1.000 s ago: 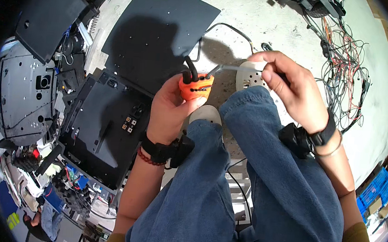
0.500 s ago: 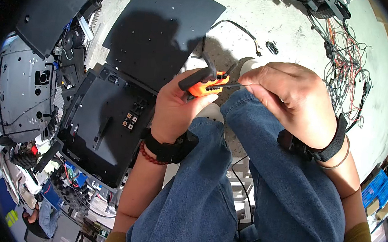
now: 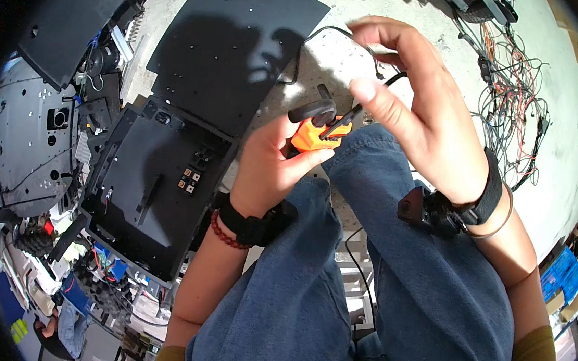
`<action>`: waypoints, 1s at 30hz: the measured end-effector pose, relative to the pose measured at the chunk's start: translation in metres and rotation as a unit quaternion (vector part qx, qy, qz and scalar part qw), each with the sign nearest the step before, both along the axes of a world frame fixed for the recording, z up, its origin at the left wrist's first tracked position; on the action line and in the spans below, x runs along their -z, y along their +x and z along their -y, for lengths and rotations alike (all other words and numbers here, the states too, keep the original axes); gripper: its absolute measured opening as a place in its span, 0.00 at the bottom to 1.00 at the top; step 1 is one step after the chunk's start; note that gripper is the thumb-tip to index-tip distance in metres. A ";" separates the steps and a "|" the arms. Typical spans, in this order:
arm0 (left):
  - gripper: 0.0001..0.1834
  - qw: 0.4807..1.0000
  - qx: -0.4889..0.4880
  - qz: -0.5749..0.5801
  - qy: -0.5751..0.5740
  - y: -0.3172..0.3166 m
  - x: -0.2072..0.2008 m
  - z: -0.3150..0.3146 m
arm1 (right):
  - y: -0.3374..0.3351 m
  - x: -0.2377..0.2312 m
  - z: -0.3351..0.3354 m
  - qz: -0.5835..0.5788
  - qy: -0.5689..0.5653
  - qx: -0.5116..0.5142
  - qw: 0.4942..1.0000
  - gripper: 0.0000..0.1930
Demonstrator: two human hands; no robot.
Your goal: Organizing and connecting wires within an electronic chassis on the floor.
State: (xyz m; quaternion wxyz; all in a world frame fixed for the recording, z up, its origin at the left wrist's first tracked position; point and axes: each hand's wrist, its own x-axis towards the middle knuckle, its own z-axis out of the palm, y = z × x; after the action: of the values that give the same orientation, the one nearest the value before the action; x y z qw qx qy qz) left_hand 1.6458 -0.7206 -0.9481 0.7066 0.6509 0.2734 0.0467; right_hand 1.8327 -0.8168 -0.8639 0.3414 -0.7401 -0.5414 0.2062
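My left hand point(image 3: 266, 168) is closed round an orange hex key set point(image 3: 318, 138), a holder with black keys, held above my knees. Some keys stick out of the holder at different angles, and a long dark one slants up toward my right thumb. Beside it, my right hand point(image 3: 435, 124) is open, its fingers spread and its thumb stretched out over that key. Whether the thumb touches the key I cannot tell.
To the left lie a black open housing point(image 3: 146, 202) and a large black panel point(image 3: 225, 44). A black cable point(image 3: 300, 51) curves across the floor ahead. Tangled wires point(image 3: 509, 97) lie at the far right. A person point(image 3: 66, 329) sits at the lower left.
My right hand has let go of the key it pinched, opened, and moved up and away. My left hand has shifted slightly right with the hex key set and turned it.
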 end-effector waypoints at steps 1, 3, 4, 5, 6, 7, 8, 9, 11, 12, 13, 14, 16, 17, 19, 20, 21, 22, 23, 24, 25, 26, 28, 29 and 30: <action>0.16 0.999 0.012 -0.012 0.027 0.000 0.001 0.001 | -0.001 0.006 -0.001 -0.045 0.010 0.032 0.998 0.22; 0.16 1.000 0.008 -0.016 0.025 0.001 -0.002 0.003 | -0.001 0.005 -0.002 -0.142 -0.044 0.056 0.987 0.29; 0.17 1.000 0.005 -0.020 0.022 0.001 -0.004 0.004 | -0.001 0.006 -0.003 -0.141 -0.044 0.057 0.987 0.29; 0.17 1.000 0.006 -0.019 0.022 0.001 -0.004 0.004 | -0.002 0.008 -0.004 -0.096 -0.031 0.047 0.994 0.30; 0.17 1.000 -0.005 -0.020 0.010 0.001 -0.004 0.005 | -0.003 0.008 -0.004 -0.050 -0.018 0.036 0.998 0.31; 0.17 1.000 -0.017 -0.022 0.000 0.000 -0.004 0.005 | -0.004 0.008 -0.005 -0.036 -0.020 0.018 0.999 0.33; 0.17 1.000 -0.017 -0.024 0.000 -0.002 -0.004 0.005 | -0.006 0.007 -0.005 -0.037 -0.020 0.017 0.999 0.33; 0.17 0.999 -0.029 -0.027 0.008 -0.004 -0.003 0.005 | -0.008 0.006 -0.005 -0.021 -0.026 -0.001 0.999 0.33; 0.18 0.999 -0.041 -0.028 0.017 -0.006 -0.005 0.003 | -0.009 0.007 -0.005 0.007 -0.037 -0.033 0.999 0.35; 0.18 0.998 -0.018 -0.037 0.050 -0.007 -0.006 0.001 | -0.008 0.006 -0.006 0.006 -0.036 -0.033 0.999 0.35; 0.17 0.996 0.006 -0.045 0.081 -0.007 -0.007 0.001 | -0.006 0.004 -0.006 -0.011 -0.062 -0.041 0.997 0.36; 0.17 0.996 0.006 -0.044 0.079 -0.006 -0.007 0.001 | -0.004 0.002 -0.007 -0.028 -0.088 -0.048 0.995 0.36; 0.16 0.994 0.063 -0.074 0.054 -0.004 -0.007 0.000 | 0.000 0.001 -0.008 -0.098 -0.071 -0.058 0.991 0.38; 0.16 0.994 0.063 -0.076 0.054 -0.003 -0.010 0.001 | 0.001 0.002 -0.009 -0.168 -0.052 -0.069 0.982 0.39; 0.14 0.999 0.031 -0.037 -0.002 0.002 -0.017 0.004 | -0.017 0.012 -0.007 -0.183 -0.085 -0.072 0.977 0.40; 0.14 0.999 0.033 -0.034 -0.005 0.007 -0.022 0.003 | -0.025 0.017 -0.005 -0.195 -0.119 -0.073 0.971 0.40; 0.14 0.998 0.049 -0.040 -0.019 0.013 -0.028 0.001 | -0.029 0.021 -0.002 -0.116 -0.058 -0.061 0.990 0.39; 0.13 0.996 0.062 -0.053 -0.029 0.013 -0.033 -0.002 | -0.028 0.019 -0.004 -0.119 -0.057 -0.064 0.989 0.39; 0.13 0.996 0.057 -0.060 -0.025 0.015 -0.034 -0.004 | -0.024 0.015 -0.007 -0.184 -0.057 -0.067 0.979 0.38; 0.12 0.998 0.038 -0.048 -0.007 0.014 -0.032 -0.005 | -0.021 0.013 -0.007 -0.248 -0.057 -0.069 0.965 0.36; 0.12 0.993 -0.029 -0.014 -0.110 0.011 -0.028 -0.002 | -0.023 0.017 -0.006 -0.258 -0.055 -0.049 0.963 0.34; 0.12 0.972 -0.095 0.021 -0.212 0.009 -0.026 0.001 | -0.019 0.018 -0.006 -0.259 -0.053 -0.051 0.963 0.34; 0.13 0.975 -0.092 0.018 -0.202 0.008 -0.024 -0.005 | -0.007 0.020 -0.006 -0.286 -0.002 -0.012 0.958 0.32; 0.13 0.977 -0.087 0.016 -0.193 0.007 -0.024 -0.007 | -0.004 0.023 -0.005 -0.246 0.032 -0.020 0.968 0.30; 0.13 0.977 -0.088 0.015 -0.193 0.005 -0.022 -0.007 | -0.007 0.026 -0.003 -0.247 0.032 -0.020 0.968 0.30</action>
State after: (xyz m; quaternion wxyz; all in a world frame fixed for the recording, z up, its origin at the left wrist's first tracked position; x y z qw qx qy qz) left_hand 1.6506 -0.7135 -0.9259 0.8163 0.4747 0.3229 0.0642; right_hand 1.8260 -0.8141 -0.8899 0.4838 -0.6438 -0.4613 0.3724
